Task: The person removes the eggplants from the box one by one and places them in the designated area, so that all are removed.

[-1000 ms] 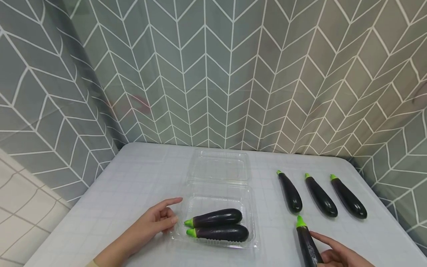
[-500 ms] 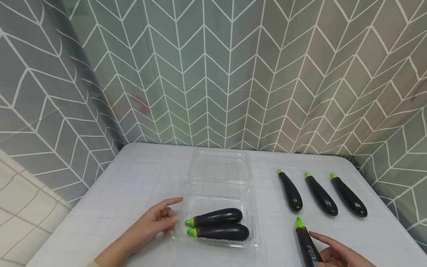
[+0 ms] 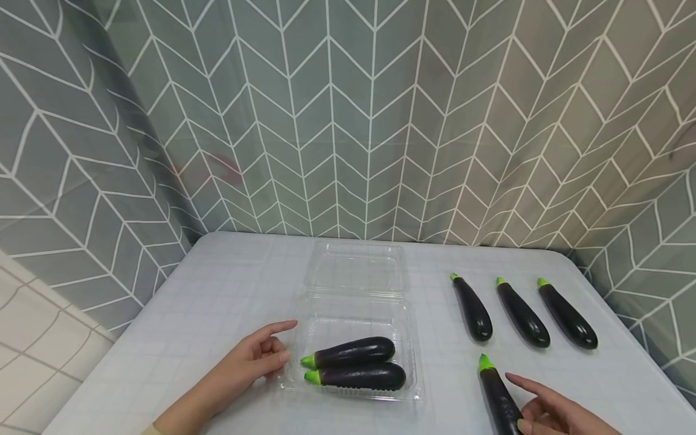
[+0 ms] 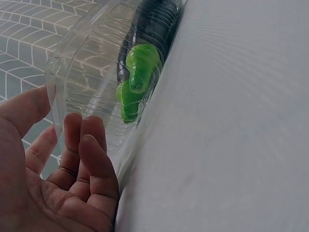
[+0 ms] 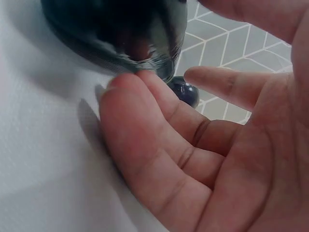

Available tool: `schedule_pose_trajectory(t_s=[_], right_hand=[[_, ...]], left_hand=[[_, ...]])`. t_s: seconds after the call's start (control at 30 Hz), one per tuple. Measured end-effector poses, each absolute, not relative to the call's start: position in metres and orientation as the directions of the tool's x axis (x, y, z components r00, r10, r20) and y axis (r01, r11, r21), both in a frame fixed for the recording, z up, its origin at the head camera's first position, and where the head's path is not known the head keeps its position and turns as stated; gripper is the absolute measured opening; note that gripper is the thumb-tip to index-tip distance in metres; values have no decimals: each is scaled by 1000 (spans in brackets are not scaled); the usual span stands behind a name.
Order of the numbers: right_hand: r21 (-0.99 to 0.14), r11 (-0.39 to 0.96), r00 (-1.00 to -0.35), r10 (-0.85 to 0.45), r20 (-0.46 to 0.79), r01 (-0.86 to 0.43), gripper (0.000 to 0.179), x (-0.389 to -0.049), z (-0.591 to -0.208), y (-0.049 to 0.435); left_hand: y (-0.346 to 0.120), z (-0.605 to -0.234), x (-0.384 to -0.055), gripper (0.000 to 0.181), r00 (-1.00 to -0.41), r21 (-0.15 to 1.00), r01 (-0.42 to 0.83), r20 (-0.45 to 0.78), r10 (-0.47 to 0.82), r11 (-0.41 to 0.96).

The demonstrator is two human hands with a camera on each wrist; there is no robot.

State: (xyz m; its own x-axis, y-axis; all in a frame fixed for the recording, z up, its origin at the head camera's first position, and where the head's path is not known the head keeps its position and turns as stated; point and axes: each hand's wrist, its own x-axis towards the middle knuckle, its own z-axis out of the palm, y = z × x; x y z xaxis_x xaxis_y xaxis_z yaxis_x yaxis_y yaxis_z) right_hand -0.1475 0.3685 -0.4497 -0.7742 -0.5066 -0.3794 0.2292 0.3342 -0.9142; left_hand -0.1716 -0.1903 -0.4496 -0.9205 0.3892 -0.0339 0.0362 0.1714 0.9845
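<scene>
Chevron curtain [image 3: 348, 121] is hanging behind the counter [image 3: 234, 272], left fingers [image 3: 274, 329] are resting half-curled by the clear box [image 3: 348, 326] at lower center, gripping nothing visible, right fingers [image 3: 534, 388] are loosely touching the lower-right eggplant [image 3: 496, 393] (can't tell if gripping), so ideally you're cupping its middle.

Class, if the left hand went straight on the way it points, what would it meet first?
The left hand would likely meet the facing side of the clear container, before the eggplants inside. Its fingers are right at that side; whether any gap remains is hard to judge.
</scene>
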Motion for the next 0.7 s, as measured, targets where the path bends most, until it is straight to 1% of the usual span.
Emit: schedule_pose_trajectory(t_s=[0.07, 0.1, 0.17, 0.43, 0.5, 0.6, 0.7], right_hand=[[-901, 360, -781, -477, -402, 243, 62, -146, -448, 367], [-894, 373, -785, -463, -412, 250, 68, -146, -446, 366], [-880, 389, -788, -435, -435, 271, 70, -145, -445, 365], [-869, 412, -795, -413, -445, 272, 71, -145, -444, 365], [-860, 436, -800, -398, -449, 265, 72, -145, -442, 365], [-839, 493, -829, -352, -435, 231, 72, -146, -438, 364], [-820, 538, -875, -284, -393, 193, 69, -147, -433, 364]], left_hand=[[-190, -450, -172, 55, -920, 985, 36, -32, 391, 167], [-190, -450, -172, 55, -920, 986, 39, -29, 392, 165], [-190, -450, -172, 55, -919, 986, 43, -23, 394, 160], [-190, -452, -171, 55, -916, 986, 49, -19, 402, 158], [-191, -452, -171, 56, -916, 986, 46, -22, 401, 158], [-191, -451, -172, 56, -917, 985, 43, -28, 399, 168], [-191, -450, -172, 55, -919, 984, 33, -39, 391, 176]])
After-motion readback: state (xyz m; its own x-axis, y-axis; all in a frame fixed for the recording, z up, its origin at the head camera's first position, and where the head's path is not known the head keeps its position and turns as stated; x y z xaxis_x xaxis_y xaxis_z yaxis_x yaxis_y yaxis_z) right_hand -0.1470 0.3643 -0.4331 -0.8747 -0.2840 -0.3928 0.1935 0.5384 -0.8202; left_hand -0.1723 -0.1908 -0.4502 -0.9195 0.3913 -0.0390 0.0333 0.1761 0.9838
